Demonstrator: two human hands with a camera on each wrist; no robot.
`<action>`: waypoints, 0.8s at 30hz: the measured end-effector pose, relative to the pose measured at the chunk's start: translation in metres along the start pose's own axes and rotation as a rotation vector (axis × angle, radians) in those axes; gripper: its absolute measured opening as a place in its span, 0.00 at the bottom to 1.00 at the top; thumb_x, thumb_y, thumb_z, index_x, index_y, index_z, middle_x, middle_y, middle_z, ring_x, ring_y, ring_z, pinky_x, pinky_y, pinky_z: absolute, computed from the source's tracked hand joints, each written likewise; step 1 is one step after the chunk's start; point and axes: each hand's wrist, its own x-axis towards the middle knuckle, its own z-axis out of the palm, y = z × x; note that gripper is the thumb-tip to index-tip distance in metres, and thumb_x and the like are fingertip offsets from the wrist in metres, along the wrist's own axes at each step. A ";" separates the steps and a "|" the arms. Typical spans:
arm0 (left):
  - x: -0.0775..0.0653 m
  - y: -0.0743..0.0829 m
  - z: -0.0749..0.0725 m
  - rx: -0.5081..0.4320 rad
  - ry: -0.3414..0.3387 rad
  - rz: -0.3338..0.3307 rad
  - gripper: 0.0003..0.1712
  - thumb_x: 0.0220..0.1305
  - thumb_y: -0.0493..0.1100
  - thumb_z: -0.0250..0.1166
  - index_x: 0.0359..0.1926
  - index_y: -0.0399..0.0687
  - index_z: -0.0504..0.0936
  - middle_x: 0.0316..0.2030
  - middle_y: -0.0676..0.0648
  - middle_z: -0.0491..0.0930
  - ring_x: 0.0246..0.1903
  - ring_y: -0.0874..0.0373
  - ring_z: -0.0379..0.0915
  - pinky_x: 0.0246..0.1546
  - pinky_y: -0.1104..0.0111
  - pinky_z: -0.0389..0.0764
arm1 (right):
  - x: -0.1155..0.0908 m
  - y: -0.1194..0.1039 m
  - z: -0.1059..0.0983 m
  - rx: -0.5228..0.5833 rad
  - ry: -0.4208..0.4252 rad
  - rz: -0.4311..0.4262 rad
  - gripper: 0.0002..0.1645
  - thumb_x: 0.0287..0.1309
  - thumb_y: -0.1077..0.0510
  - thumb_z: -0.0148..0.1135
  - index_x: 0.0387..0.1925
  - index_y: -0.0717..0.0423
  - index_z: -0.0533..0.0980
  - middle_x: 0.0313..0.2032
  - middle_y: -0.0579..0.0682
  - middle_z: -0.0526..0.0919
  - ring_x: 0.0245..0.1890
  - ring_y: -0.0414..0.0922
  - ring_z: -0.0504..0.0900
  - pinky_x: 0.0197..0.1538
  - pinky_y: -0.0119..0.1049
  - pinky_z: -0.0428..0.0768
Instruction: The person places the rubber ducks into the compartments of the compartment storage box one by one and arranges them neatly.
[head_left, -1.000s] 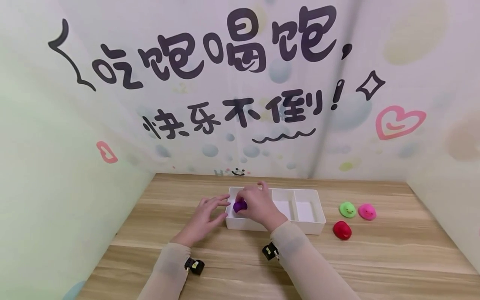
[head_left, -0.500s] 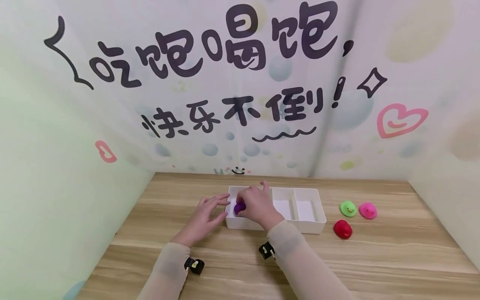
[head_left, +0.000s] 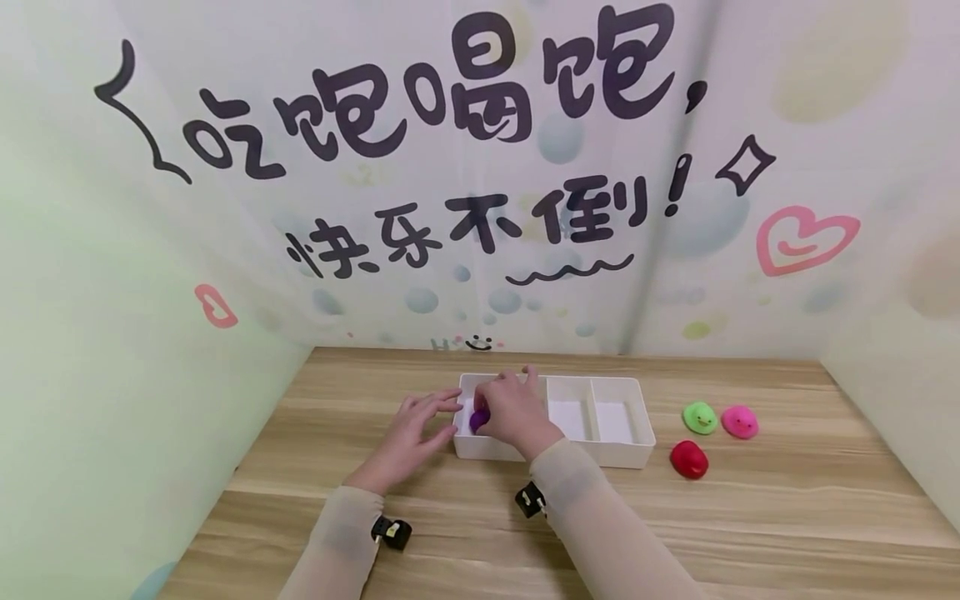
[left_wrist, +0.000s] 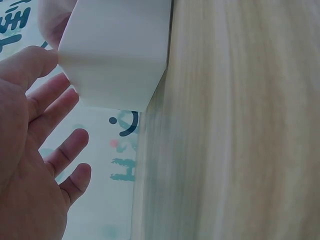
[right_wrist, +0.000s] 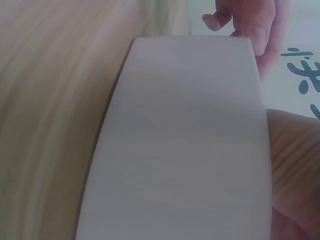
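Observation:
A white divided box (head_left: pixel 555 452) stands on the wooden table in the head view. My right hand (head_left: pixel 516 412) reaches into its left part. Thumb and fingers pinch a small purple toy (head_left: pixel 478 419), which the hand partly covers. My left hand (head_left: pixel 407 442) is at the box's left end, its fairly straight fingers touching the rim. In the left wrist view, the left hand's (left_wrist: pixel 30 130) thumb and two fingers meet the rim while the other fingers stand apart. The box wall (right_wrist: pixel 185 140) hides most of my right hand (right_wrist: pixel 295 170) in the right wrist view.
Right of the box lie a green duck toy (head_left: pixel 700 418), a pink duck toy (head_left: pixel 740 422) and a red toy (head_left: pixel 689 460), apart from one another. A printed cloth wall (head_left: pixel 480 283) rises behind the table (head_left: pixel 465 533).
The right hand's wrist has shifted slightly left, and a little less of the purple toy shows. The left hand stays at the box's end.

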 end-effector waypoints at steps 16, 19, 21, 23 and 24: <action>0.001 0.000 0.000 0.005 -0.024 -0.031 0.19 0.72 0.44 0.66 0.62 0.51 0.81 0.74 0.55 0.71 0.60 0.52 0.65 0.61 0.48 0.70 | -0.011 0.017 0.006 0.040 0.204 -0.109 0.21 0.60 0.43 0.75 0.51 0.46 0.82 0.56 0.48 0.84 0.61 0.48 0.78 0.73 0.66 0.54; 0.002 0.001 0.000 0.002 -0.027 -0.029 0.20 0.72 0.44 0.66 0.62 0.49 0.81 0.74 0.55 0.71 0.61 0.51 0.66 0.62 0.47 0.70 | -0.014 0.022 0.005 0.065 0.248 -0.099 0.20 0.63 0.44 0.72 0.53 0.45 0.81 0.57 0.48 0.82 0.63 0.49 0.77 0.73 0.65 0.52; 0.001 0.000 0.000 -0.003 -0.027 -0.028 0.20 0.71 0.44 0.66 0.62 0.48 0.81 0.74 0.54 0.71 0.61 0.50 0.66 0.62 0.46 0.70 | -0.017 0.025 0.004 0.086 0.275 -0.098 0.19 0.64 0.46 0.72 0.53 0.45 0.81 0.58 0.48 0.82 0.63 0.50 0.77 0.73 0.64 0.50; 0.002 0.000 0.001 -0.001 -0.025 -0.026 0.21 0.71 0.44 0.66 0.62 0.48 0.80 0.74 0.54 0.71 0.61 0.50 0.66 0.62 0.46 0.70 | -0.020 0.029 0.001 0.098 0.300 -0.104 0.19 0.63 0.47 0.73 0.54 0.45 0.81 0.58 0.48 0.81 0.63 0.51 0.77 0.73 0.64 0.50; 0.002 -0.001 0.001 -0.001 -0.026 -0.029 0.21 0.71 0.43 0.66 0.62 0.48 0.80 0.74 0.54 0.71 0.61 0.50 0.66 0.62 0.46 0.70 | -0.022 0.031 -0.001 0.104 0.310 -0.106 0.19 0.63 0.48 0.73 0.54 0.45 0.81 0.58 0.49 0.81 0.63 0.52 0.77 0.73 0.63 0.51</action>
